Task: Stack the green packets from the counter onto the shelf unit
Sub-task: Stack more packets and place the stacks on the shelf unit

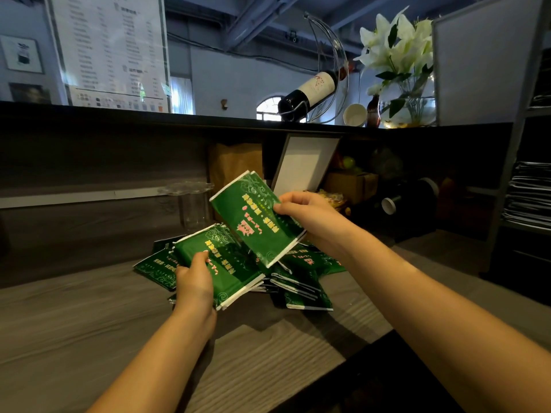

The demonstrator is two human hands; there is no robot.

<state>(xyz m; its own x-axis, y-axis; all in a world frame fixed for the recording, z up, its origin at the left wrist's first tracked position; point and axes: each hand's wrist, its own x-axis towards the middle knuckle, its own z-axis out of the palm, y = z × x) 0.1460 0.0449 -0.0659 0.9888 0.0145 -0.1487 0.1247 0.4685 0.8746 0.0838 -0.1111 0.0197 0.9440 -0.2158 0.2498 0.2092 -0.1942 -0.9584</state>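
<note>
Several green packets with white edges and pink lettering lie in a loose heap (301,281) on the grey wood-grain counter (89,323). My left hand (193,283) grips a small bundle of green packets (226,263) by its near left edge, just above the heap. My right hand (310,217) holds another bundle of green packets (256,216) higher up, tilted, pinched at its right edge. The shelf unit (524,198) stands at the far right, with dark flat stacks on its shelves.
A clear plastic cup (193,204) stands behind the heap. A brown paper bag (232,165), a white board (304,165) and boxes sit under the raised ledge. On the ledge rest a wine bottle in a wire holder (310,90), a cup and a flower vase (405,105).
</note>
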